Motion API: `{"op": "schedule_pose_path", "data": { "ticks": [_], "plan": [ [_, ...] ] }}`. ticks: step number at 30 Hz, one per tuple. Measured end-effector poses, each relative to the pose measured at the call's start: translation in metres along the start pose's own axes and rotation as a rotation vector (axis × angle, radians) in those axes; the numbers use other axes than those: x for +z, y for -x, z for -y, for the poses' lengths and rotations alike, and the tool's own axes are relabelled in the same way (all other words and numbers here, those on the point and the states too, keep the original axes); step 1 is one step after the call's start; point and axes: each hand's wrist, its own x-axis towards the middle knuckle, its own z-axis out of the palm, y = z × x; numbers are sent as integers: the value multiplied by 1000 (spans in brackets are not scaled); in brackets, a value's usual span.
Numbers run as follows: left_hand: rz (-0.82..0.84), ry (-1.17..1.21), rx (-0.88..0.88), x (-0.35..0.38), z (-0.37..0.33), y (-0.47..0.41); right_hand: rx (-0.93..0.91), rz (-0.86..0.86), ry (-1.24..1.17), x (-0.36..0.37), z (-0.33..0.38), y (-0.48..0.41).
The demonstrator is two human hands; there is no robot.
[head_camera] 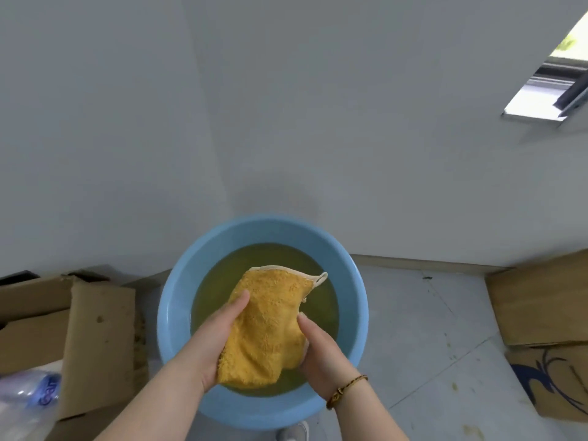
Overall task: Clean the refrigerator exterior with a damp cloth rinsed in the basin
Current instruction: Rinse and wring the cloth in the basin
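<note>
A round blue basin point(178, 300) sits on the floor in front of me, holding yellowish water. Over it I hold a fluffy yellow cloth point(270, 319) with a pale trimmed edge. My left hand point(216, 338) grips the cloth's left side, thumb on top. My right hand point(321, 351), with a braided bracelet on the wrist, grips its lower right corner. The cloth's far corner hangs free above the water. No refrigerator is in view.
A grey wall point(286, 122) rises just behind the basin. Open cardboard boxes point(95, 338) with plastic bottles point(28, 399) stand at the left. More flattened cardboard point(541, 303) lies at the right on the grey tiled floor point(429, 345). A window point(553, 87) shows at upper right.
</note>
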Motion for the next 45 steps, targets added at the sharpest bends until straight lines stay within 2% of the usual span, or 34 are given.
{"op": "schedule_pose_path", "data": {
  "ticks": [4,8,12,17,22,25,28,32,34,36,38,40,42,45],
  "plan": [
    [-160,-109,51,-16,10,-57,55,-216,249,-13,0,-50],
    [-305,-281,42,-24,15,-109,8,-330,485,-13,0,-94],
    [-387,-268,-23,-36,21,-151,21,-380,462,-7,-8,-132],
    [-475,-509,-66,-59,24,-191,77,-466,627,-3,-26,-171],
    [-476,-692,16,-73,31,-211,61,-559,690,1,-42,-188],
    [-460,-729,-6,-78,32,-216,118,-572,697,3,-48,-193],
    [-441,-706,-48,-80,28,-219,184,-575,592,3,-48,-197],
    [-346,-427,-146,-81,22,-217,231,-577,345,7,-43,-194],
    [-317,-310,-173,-77,19,-212,159,-533,215,16,-41,-186],
    [-336,-266,-173,-71,17,-208,14,-514,195,30,-39,-174],
    [-345,-277,-127,-63,14,-200,-136,-538,254,48,-38,-162],
    [-298,-264,-41,-56,12,-192,-201,-557,412,62,-37,-153],
    [-254,-291,44,-48,13,-184,-179,-581,595,69,-31,-155],
    [-244,-399,133,-37,15,-174,-144,-629,643,65,-19,-165]
  ]
}}
